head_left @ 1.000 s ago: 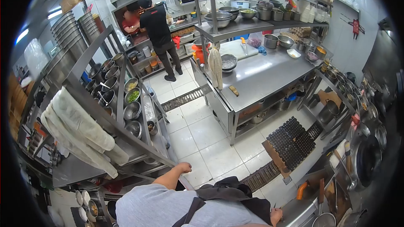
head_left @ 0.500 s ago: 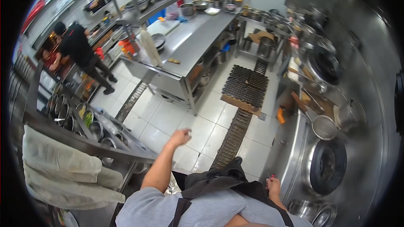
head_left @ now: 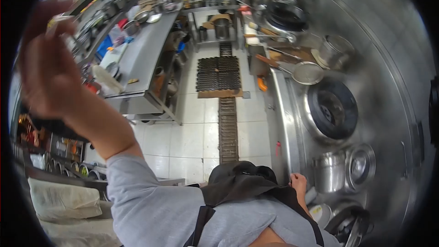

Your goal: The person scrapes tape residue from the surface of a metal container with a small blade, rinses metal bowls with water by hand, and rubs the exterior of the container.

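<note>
The left hand (head_left: 50,64) was raised and blurred (its grip could not be told). The right hand (head_left: 298,183), fingers curled around contents unseen, was beside the wok range (head_left: 289,130), near a steel stockpot (head_left: 329,174).

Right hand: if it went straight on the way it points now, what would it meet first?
Probably the wok range's steel front edge, just ahead of the right hand; depth is unclear, so it might pass above or beside it.
</note>
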The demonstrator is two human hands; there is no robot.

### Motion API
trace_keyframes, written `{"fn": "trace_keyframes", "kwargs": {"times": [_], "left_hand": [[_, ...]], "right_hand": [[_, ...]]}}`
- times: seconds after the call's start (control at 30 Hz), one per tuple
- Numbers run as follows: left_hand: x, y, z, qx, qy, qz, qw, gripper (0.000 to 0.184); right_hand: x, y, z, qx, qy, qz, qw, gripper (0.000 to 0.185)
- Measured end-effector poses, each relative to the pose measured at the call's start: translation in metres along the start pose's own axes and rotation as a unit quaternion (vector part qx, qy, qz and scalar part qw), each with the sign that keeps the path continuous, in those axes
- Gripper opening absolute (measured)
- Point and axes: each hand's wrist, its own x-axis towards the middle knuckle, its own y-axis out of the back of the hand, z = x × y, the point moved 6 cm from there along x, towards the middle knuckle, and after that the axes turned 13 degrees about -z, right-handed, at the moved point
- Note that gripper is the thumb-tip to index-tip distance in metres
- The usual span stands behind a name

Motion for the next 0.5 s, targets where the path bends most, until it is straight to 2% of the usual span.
{"fn": "trace_keyframes", "kwargs": {"times": [0.1, 0.2, 0.33, 0.5], "left_hand": [[0.076, -0.013, 0.052, 0.000, -0.132, -0.077, 0.988, 0.026], [0.106, -0.056, 0.095, -0.056, -0.186, -0.149, 0.970, 0.026], [0.118, -0.112, 0.139, -0.116, -0.183, -0.222, 0.951, 0.027], [0.131, -0.168, 0.174, -0.165, -0.146, -0.264, 0.939, 0.027]], "right_hand": [[-0.017, 0.017, 0.047, 0.097, -0.027, 0.005, 0.995, 0.023], [-0.028, 0.029, 0.087, 0.136, -0.016, 0.004, 0.991, 0.024], [-0.042, 0.054, 0.094, 0.159, -0.013, 0.006, 0.987, 0.029], [-0.043, 0.108, 0.092, 0.114, 0.008, 0.027, 0.993, 0.028]]}}
